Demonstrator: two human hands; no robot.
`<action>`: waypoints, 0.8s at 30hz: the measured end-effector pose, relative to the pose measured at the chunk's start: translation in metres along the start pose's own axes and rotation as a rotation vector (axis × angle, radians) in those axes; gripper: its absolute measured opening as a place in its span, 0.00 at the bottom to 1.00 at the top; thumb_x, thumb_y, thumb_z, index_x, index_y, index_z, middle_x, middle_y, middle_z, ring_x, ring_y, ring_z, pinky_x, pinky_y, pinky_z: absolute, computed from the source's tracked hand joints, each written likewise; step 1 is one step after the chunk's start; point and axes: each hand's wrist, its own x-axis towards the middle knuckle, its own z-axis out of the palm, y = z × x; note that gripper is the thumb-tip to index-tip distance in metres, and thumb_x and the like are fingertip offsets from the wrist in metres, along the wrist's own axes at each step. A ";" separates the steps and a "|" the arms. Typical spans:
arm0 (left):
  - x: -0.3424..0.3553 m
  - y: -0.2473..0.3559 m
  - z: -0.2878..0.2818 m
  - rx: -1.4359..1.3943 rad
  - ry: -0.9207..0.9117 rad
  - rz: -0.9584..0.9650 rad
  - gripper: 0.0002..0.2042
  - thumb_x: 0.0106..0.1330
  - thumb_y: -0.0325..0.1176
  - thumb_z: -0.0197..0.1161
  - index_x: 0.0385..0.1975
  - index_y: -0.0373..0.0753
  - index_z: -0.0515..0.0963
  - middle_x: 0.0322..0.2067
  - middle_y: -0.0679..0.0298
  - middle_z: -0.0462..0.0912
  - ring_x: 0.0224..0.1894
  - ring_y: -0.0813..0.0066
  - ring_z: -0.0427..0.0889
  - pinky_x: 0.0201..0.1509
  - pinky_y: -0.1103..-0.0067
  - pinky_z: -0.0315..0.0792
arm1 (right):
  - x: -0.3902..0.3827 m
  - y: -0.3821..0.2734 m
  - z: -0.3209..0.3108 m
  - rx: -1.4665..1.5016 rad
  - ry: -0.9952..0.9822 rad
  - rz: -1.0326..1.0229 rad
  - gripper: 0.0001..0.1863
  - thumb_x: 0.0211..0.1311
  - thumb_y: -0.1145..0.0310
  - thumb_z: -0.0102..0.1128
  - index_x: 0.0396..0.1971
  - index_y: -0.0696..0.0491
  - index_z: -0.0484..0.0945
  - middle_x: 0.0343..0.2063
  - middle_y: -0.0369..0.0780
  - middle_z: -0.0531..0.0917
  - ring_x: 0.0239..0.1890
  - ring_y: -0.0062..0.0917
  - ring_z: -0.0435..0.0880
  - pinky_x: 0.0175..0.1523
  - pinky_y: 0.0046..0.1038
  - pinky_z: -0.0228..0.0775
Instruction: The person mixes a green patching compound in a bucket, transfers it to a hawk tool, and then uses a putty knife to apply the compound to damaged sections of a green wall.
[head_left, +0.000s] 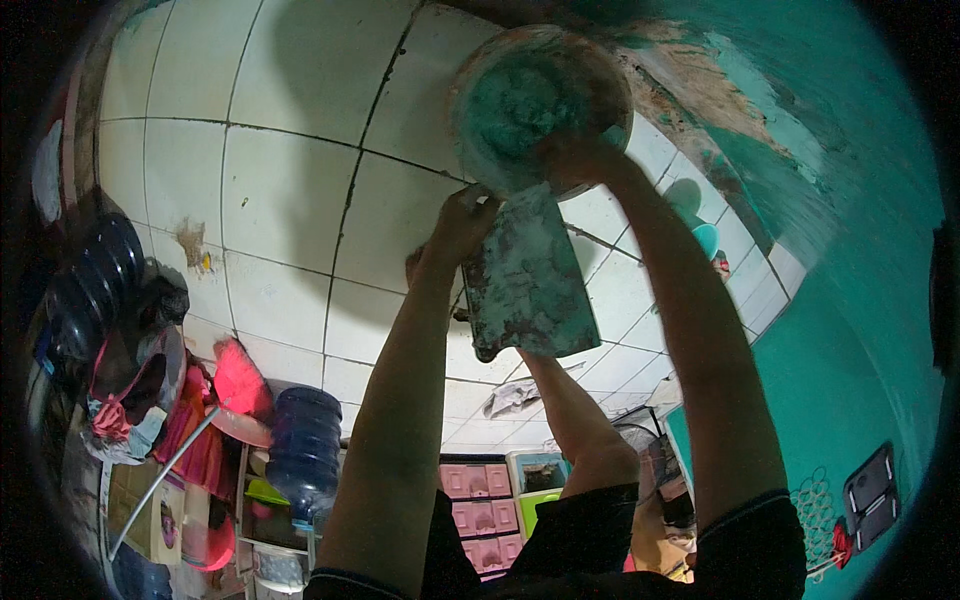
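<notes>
My left hand (463, 225) grips the upper left edge of a flat rectangular board (530, 275), which is smeared with grey-green wet mortar. The board hangs tilted over the floor, just on the near side of a round bucket (618, 75). Inside the bucket is a lumpy mass of similar mortar (515, 100). My right hand (580, 158) reaches over the bucket's near right rim, its fingers curled down in shadow. Whatever those fingers hold is too dark to make out. My bare leg (575, 410) shows below the board, which hides its lower part.
White tiles (285, 190) cover the floor. A green wall (850, 230) with peeling patches rises on the right, a teal cup (706, 240) near its foot. Large blue water jugs (302, 440), clothes and a pink drawer unit (480, 520) stand at the left and near side.
</notes>
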 end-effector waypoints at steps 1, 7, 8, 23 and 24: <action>0.000 -0.001 0.000 -0.021 -0.012 -0.012 0.17 0.60 0.39 0.56 0.43 0.32 0.76 0.30 0.54 0.82 0.31 0.69 0.79 0.38 0.74 0.72 | -0.005 0.006 -0.007 0.118 -0.083 0.005 0.16 0.60 0.60 0.52 0.46 0.47 0.77 0.43 0.42 0.79 0.48 0.28 0.76 0.55 0.32 0.67; 0.001 -0.001 0.000 0.063 0.041 0.066 0.17 0.61 0.39 0.56 0.42 0.32 0.76 0.31 0.53 0.82 0.31 0.66 0.80 0.39 0.73 0.71 | 0.002 0.019 0.019 0.517 0.248 0.197 0.14 0.58 0.61 0.53 0.41 0.47 0.81 0.36 0.44 0.82 0.39 0.30 0.81 0.50 0.34 0.71; 0.000 0.000 -0.001 0.072 0.035 0.040 0.17 0.61 0.39 0.56 0.42 0.32 0.76 0.31 0.53 0.82 0.31 0.66 0.80 0.39 0.73 0.71 | 0.006 0.014 0.034 0.477 0.216 0.196 0.15 0.58 0.60 0.52 0.41 0.47 0.80 0.37 0.44 0.82 0.41 0.31 0.80 0.52 0.36 0.70; 0.001 -0.002 -0.001 -0.040 -0.024 0.008 0.15 0.60 0.38 0.57 0.43 0.34 0.77 0.34 0.53 0.82 0.36 0.71 0.79 0.42 0.75 0.71 | 0.016 -0.002 0.056 0.596 0.165 0.135 0.18 0.63 0.59 0.46 0.51 0.45 0.71 0.42 0.44 0.78 0.47 0.35 0.77 0.54 0.38 0.69; 0.000 -0.002 0.000 -0.035 -0.008 0.054 0.15 0.60 0.37 0.57 0.43 0.34 0.77 0.34 0.53 0.82 0.36 0.71 0.79 0.42 0.75 0.71 | 0.012 0.008 0.062 0.557 0.127 0.062 0.17 0.63 0.59 0.47 0.51 0.45 0.72 0.41 0.44 0.78 0.47 0.34 0.77 0.54 0.36 0.70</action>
